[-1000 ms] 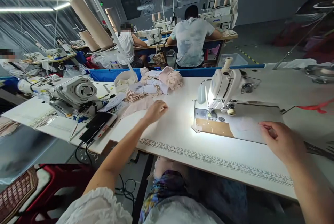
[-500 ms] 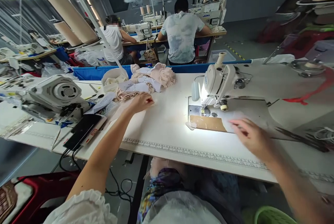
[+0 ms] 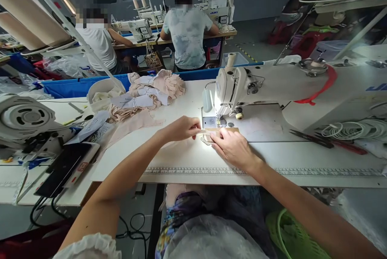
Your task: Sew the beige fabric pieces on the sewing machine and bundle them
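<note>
My left hand (image 3: pixel 185 128) is closed in a pinch on one end of a small pale fabric strip (image 3: pixel 204 132), in front of the sewing machine (image 3: pixel 231 92). On the strip's other end lie the closed fingertips of my right hand (image 3: pixel 232 146), low over the machine bed. Just behind the fingers is the lit presser foot (image 3: pixel 220 121), close to the strip; whether they touch, I cannot tell. Partly covered by my right hand is a brown guide strip (image 3: pixel 233 129) on the bed. Fingers hide much of the fabric.
Bundled beige fabric pieces (image 3: pixel 169 85) with paper labels lie at the back left, beside a flat pale piece (image 3: pixel 136 124). A phone (image 3: pixel 62 166) rests farther left. Scissors (image 3: pixel 311 138) and coiled white cord (image 3: pixel 344 131) are at right. Two people sit sewing ahead.
My left hand has moved right from near the fabric bundles to the needle area. My right hand has come left to meet it, and a pale strip is now between them. The view has turned right.
</note>
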A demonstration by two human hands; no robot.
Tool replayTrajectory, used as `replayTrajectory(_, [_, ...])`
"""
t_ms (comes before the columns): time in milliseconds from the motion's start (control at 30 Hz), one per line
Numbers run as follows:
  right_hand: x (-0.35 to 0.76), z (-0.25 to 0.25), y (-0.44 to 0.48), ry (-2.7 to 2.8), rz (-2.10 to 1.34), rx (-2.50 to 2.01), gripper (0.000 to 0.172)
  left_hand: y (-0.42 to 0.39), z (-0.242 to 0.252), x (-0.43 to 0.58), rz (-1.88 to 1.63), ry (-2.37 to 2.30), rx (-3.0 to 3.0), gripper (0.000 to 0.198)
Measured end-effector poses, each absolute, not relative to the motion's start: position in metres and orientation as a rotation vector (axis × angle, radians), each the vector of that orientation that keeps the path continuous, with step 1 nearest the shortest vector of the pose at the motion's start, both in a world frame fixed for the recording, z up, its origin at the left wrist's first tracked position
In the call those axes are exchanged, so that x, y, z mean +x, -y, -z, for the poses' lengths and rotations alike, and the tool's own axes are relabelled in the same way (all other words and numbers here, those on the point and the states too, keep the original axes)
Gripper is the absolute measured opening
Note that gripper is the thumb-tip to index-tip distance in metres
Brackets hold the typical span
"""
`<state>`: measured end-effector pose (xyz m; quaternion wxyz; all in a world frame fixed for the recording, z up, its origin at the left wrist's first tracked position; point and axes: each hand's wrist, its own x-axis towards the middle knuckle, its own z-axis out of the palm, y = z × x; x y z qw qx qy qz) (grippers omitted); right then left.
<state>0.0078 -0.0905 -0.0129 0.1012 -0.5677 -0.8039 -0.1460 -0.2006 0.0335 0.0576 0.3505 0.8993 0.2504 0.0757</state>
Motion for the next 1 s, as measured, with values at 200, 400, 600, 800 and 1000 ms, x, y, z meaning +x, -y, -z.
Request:
replayTrajectory(200, [0.024, 0.013, 0.086, 2.381, 0.469, -1.571, 0.034, -0.031, -0.038, -0.154, -0.294, -0.672, 2.283, 0.015])
replayTrajectory(400, [0.026, 0.014, 0.086, 2.356, 0.471, -1.537, 0.035, -0.036, -0.022, -0.141, -0.25, -0.815, 2.258, 0.012])
replayTrajectory(600, [0.026, 0.014, 0.086, 2.379, 0.469, -1.55, 0.035, -0.033, -0.012, -0.141, -0.267, -0.771, 2.302, 0.012])
replayTrajectory(800, [0.025, 0.012, 0.088, 2.374, 0.477, -1.559, 0.036, -0.036, -0.011, -0.147, -0.197, -0.826, 2.322, 0.014])
replayTrajectory(1000, [0.025, 0.013, 0.088, 2.345, 0.463, -1.567, 0.033, -0.036, -0.009, -0.147, -0.196, -0.933, 2.195, 0.015])
